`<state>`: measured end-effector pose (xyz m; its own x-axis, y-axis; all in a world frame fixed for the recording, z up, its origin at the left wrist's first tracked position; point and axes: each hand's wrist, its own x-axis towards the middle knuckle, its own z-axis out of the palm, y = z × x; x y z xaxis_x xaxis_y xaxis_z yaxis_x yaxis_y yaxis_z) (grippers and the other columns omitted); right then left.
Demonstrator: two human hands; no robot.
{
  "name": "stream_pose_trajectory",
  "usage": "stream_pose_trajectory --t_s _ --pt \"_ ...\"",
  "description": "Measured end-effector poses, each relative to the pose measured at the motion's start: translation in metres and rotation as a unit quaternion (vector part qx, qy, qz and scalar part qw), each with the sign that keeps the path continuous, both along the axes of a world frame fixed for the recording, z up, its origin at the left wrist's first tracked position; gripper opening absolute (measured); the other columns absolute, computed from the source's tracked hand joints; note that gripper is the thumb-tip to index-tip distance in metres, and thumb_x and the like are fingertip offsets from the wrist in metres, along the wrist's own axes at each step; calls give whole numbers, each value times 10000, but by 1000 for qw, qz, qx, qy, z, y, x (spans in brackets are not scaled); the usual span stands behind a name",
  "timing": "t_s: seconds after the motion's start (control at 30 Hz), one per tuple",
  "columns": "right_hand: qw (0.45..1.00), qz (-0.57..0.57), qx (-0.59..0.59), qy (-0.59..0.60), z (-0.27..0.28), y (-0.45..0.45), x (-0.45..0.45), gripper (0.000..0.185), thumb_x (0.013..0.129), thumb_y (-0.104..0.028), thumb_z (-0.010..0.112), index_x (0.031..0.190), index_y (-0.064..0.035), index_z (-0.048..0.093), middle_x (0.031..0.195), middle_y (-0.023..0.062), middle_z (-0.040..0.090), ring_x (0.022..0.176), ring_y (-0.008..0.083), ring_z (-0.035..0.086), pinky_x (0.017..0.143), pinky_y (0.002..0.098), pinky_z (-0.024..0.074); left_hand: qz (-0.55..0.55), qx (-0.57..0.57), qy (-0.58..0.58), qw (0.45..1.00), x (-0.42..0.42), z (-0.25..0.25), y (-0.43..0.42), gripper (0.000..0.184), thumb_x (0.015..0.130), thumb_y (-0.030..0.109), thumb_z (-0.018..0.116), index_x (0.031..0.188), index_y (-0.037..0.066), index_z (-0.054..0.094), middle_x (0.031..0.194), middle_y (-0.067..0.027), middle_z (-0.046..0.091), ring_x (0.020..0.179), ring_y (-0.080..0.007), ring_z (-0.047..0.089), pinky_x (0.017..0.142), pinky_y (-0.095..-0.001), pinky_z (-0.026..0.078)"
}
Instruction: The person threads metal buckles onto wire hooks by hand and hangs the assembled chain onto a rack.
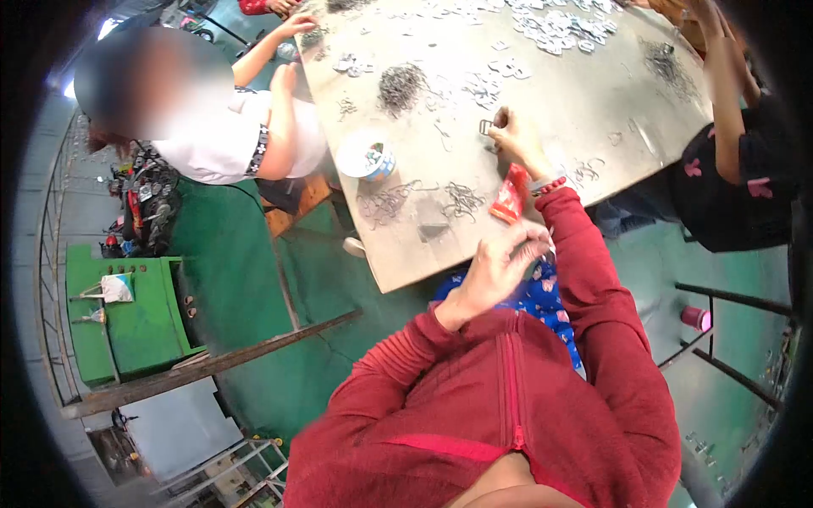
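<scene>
My right hand (518, 142) is over the table, its thumb and fingers closed on a small dark metal buckle (487, 127). My left hand (501, 264) is close to my body at the near table edge. Its thumb and fingertips are pressed together, and I cannot make out what is between them. Between my two hands a red packet (510, 195) lies on the table. Small piles of thin dark wire-like pieces (463, 200) lie left of it. Flat metal pieces (483, 90) are scattered beyond my right hand.
The pale table (398, 254) also bears a white tub (366, 156), a dark heap of wire pieces (401, 88) and a large spread of metal pieces (563, 30). People sit left and right, arms at the table. A green cabinet (127, 339) stands at left.
</scene>
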<state>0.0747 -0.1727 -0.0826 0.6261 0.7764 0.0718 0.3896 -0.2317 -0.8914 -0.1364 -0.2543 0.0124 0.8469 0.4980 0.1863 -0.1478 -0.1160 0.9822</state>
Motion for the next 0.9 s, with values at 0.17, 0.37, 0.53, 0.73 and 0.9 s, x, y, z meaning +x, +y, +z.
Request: stream_pose_trajectory --t_s 0.17,0.37,0.53,0.73,0.9 --pt "970 -24 110 216 64 -115 -20 245 764 -27 637 996 51 622 707 55 612 613 104 582 563 226 471 3 -14 16 1000 11 2 4 119 902 81 579 936 -31 599 786 -75 650 739 -102 620 663 -247 497" --pt "983 -111 92 111 129 -194 -71 222 767 -30 647 974 42 685 748 31 657 632 74 595 594 199 473 -5 27 -5 1000 27 3 -3 128 912 92 562 926 -28 604 774 -70 643 727 -111 620 644 -250 497" --pt "973 -102 186 93 135 -199 -83 199 774 43 641 968 40 686 827 56 661 667 85 613 605 191 476 3 123 23 992 26 8 -5 146 905 115 574 899 -29 596 759 -77 639 735 -130 626 648 -281 497" --pt "948 -79 205 232 130 -201 -79 120 764 65 623 875 84 665 750 91 644 597 121 584 568 231 458 45 135 11 990 14 0 20 235 881 147 603 1054 -11 589 939 -145 645 857 -195 642 739 -318 500" --pt "930 -68 229 280 130 -206 -74 153 747 110 613 893 89 654 779 108 635 600 138 591 540 242 474 258 311 306 862 30 -36 140 307 877 256 577 961 -39 593 920 -222 627 855 -361 614 769 -444 484"
